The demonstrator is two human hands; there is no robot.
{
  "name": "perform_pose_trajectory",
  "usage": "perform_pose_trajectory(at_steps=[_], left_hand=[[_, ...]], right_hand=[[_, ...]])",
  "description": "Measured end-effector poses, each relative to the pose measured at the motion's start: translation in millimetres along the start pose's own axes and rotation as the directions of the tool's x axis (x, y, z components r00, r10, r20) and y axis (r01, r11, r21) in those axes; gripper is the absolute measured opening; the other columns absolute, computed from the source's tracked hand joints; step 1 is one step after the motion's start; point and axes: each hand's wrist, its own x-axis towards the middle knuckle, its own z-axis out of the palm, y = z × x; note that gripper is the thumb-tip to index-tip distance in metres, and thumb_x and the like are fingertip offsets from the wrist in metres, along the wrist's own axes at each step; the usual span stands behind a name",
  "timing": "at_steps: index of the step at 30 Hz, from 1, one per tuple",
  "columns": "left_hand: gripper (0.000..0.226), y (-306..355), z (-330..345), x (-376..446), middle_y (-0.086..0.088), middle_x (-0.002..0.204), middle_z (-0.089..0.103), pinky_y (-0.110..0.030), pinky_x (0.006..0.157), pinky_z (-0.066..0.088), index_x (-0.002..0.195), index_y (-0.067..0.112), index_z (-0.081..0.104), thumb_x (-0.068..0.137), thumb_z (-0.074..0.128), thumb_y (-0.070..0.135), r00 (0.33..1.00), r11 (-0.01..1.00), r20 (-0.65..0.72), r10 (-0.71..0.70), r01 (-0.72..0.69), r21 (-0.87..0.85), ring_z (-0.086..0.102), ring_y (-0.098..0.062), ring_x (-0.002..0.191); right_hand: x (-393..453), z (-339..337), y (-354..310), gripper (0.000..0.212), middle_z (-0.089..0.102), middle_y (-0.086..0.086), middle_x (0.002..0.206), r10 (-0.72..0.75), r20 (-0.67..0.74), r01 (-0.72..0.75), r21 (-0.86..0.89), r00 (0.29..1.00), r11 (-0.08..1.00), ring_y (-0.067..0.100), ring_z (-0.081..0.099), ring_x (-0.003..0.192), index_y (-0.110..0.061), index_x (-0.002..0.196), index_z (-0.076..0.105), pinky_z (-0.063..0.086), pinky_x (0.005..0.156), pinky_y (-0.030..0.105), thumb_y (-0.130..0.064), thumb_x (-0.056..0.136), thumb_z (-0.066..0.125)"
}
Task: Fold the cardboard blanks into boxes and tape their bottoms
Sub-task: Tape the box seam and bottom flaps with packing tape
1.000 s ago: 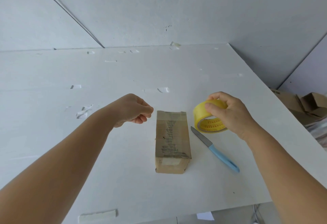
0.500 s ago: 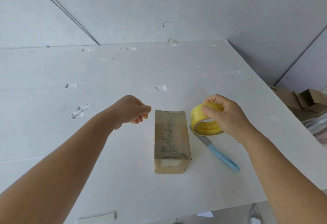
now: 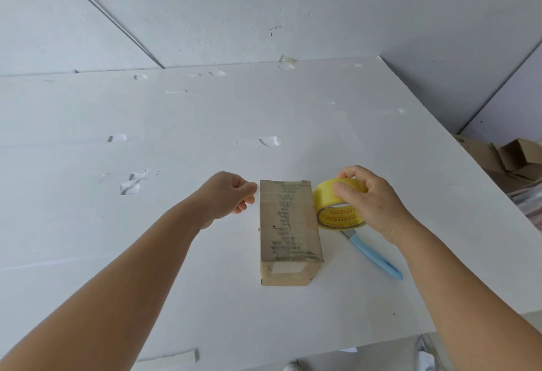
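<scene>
Bright, even, diffuse daylight; no single source visible. Shadows soft and faint: pale one under box (image 3: 289,230) on white table (image 3: 146,268), thin one beside knife (image 3: 374,256). No hard glare; mild sheen on tape roll (image 3: 337,206). Focus sharp at centre. Wide-angle stretch toward edges; forearms loom large at lower corners, table edges splay.

Box (image 3: 289,224) lies taped on the white table (image 3: 381,150). My right hand (image 3: 374,200) grips the yellow tape roll (image 3: 337,212) just right of the box, above a blue knife (image 3: 377,257). My left hand (image 3: 227,196) is curled at the box's far left corner; contents unclear.
</scene>
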Motion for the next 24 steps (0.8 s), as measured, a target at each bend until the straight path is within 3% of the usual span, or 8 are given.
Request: perform_pose_trajectory(at_steps=[3,9,13,17,19,21,22,24], left_hand=[[0.024,-3.4,9.3,-0.1,0.0,0.078,0.065,-0.021,0.064,0.048,0.08,0.009,0.064,0.096,0.054,0.025,1.0,0.998,0.017,-0.003,0.004,-0.065,0.057,-0.012,0.067],[0.026,-3.6,14.8,1.5,-0.003,0.09,0.07,-0.03,0.071,0.057,0.111,0.013,0.053,0.094,0.057,0.032,0.995,0.98,-0.06,-0.082,0.07,-0.187,0.064,-0.017,0.068],[0.044,1.6,17.2,0.0,-0.002,0.092,0.067,-0.034,0.073,0.055,0.124,0.016,0.039,0.093,0.055,0.042,0.984,0.998,-0.172,-0.055,0.055,-0.004,0.065,-0.019,0.077],[0.07,-5.1,14.5,-4.9,-0.011,0.137,0.045,-0.03,0.084,0.04,0.141,0.013,0.03,0.089,0.055,0.052,0.978,0.971,-0.196,-0.076,0.118,0.21,0.054,-0.024,0.107],[0.045,-4.9,15.1,-10.7,-0.008,0.13,0.05,-0.029,0.082,0.039,0.131,0.012,0.045,0.096,0.048,0.041,0.967,0.981,-0.253,0.012,0.038,0.19,0.052,-0.021,0.1],[0.025,-0.1,18.5,-18.9,-0.005,0.101,0.058,-0.03,0.077,0.04,0.1,0.012,0.054,0.1,0.037,0.029,0.959,0.988,-0.243,0.148,-0.134,0.073,0.052,-0.02,0.09],[0.026,3.5,22.3,-24.2,-0.003,0.091,0.056,-0.03,0.076,0.04,0.091,0.01,0.05,0.1,0.033,0.029,0.965,0.98,-0.176,0.195,-0.2,-0.01,0.051,-0.019,0.085],[0.024,6.7,32.2,-32.9,0.0,0.088,0.054,-0.028,0.075,0.043,0.098,0.011,0.044,0.1,0.034,0.032,0.975,0.967,-0.008,0.22,-0.219,-0.13,0.052,-0.016,0.083]], right_hand=[[-1.2,4.9,4.3,0.005,0.056,-0.007,0.081,0.013,-0.001,-0.013,0.03,1.0,0.999,0.011,0.053,0.074,-0.031,0.086,0.061,0.039,0.064,0.026,-0.026,0.087,0.062],[0.1,8.3,5.5,0.004,0.056,-0.004,0.09,0.006,0.01,-0.007,0.016,1.0,1.0,0.013,0.054,0.081,-0.035,0.085,0.06,0.04,0.066,0.027,-0.033,0.085,0.063],[-1.3,10.2,2.8,0.013,0.057,-0.001,0.099,0.016,-0.003,-0.016,0.013,1.0,1.0,0.015,0.054,0.087,-0.036,0.086,0.059,0.039,0.068,0.028,-0.043,0.076,0.059],[-3.0,10.4,1.7,0.022,0.058,0.0,0.099,0.015,-0.016,-0.015,0.008,1.0,1.0,0.015,0.055,0.087,-0.035,0.086,0.06,0.04,0.067,0.028,-0.047,0.069,0.055],[-2.8,12.1,2.1,0.022,0.058,0.001,0.1,0.017,-0.02,-0.017,0.006,1.0,1.0,0.016,0.055,0.088,-0.036,0.086,0.06,0.039,0.069,0.028,-0.048,0.068,0.055],[-2.9,14.0,1.4,0.021,0.058,0.001,0.102,0.016,-0.018,-0.016,0.006,1.0,1.0,0.016,0.055,0.09,-0.037,0.086,0.059,0.04,0.07,0.029,-0.048,0.068,0.055],[-3.3,15.0,1.1,0.021,0.058,0.001,0.102,0.019,-0.018,-0.018,0.007,1.0,1.0,0.016,0.055,0.09,-0.037,0.086,0.059,0.04,0.07,0.029,-0.048,0.068,0.055],[-3.3,16.6,1.8,0.021,0.058,0.001,0.103,0.024,-0.023,-0.024,0.004,0.999,1.0,0.016,0.055,0.09,-0.037,0.086,0.059,0.04,0.069,0.028,-0.048,0.068,0.054]])
